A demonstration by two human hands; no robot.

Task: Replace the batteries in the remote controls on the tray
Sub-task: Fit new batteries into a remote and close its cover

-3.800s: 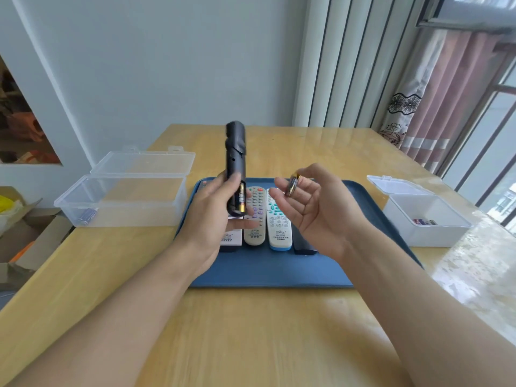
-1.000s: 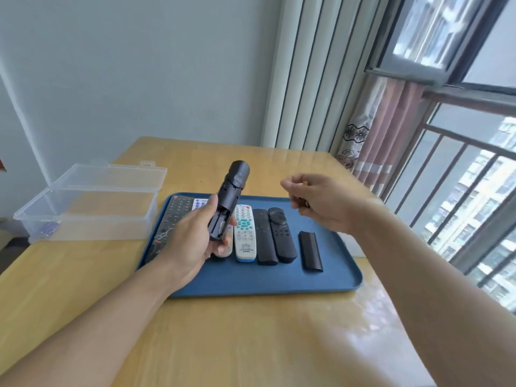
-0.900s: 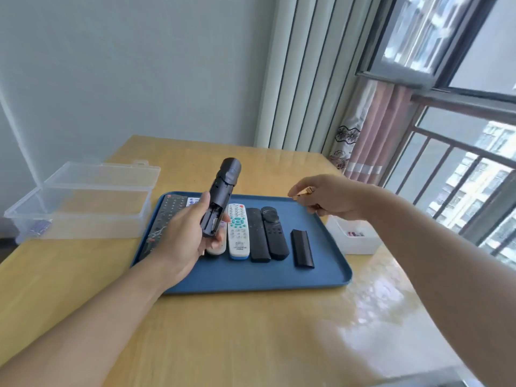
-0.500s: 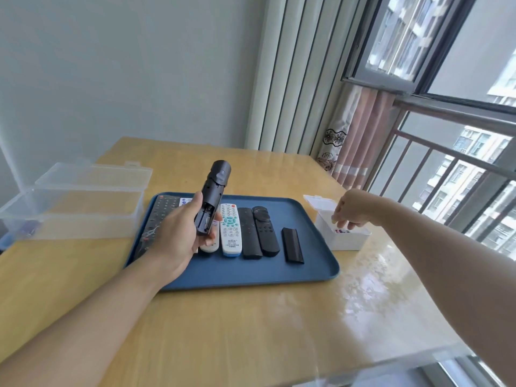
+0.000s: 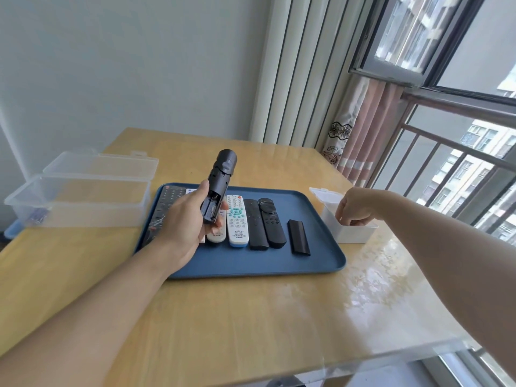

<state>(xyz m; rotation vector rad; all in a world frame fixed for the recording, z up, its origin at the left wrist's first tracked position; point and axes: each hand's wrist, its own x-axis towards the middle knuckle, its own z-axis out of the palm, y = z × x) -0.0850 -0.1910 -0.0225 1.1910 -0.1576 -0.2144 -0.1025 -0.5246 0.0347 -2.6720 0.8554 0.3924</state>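
My left hand (image 5: 183, 220) grips a black remote (image 5: 221, 178) and holds it tilted above the blue tray (image 5: 251, 265). The remote's back faces me, and its open battery bay looks empty. On the tray lie a white remote (image 5: 236, 223), two black remotes (image 5: 255, 226) and a loose black battery cover (image 5: 298, 238). A wide dark remote (image 5: 167, 203) lies at the tray's left end. My right hand (image 5: 356, 203) is over the small white box (image 5: 353, 234) to the right of the tray. Its fingers curl down into the box, and the fingertips are hidden.
A large clear plastic box (image 5: 78, 203) with its lid open stands left of the tray, with something small and blue at its left end. The wooden table's right edge runs close to the white box. A window with railings lies beyond.
My right hand has carried the batteries from above the tray rightward and lowered into the white box. The remote's bay, which held a battery before, now looks empty. The view has swung right.
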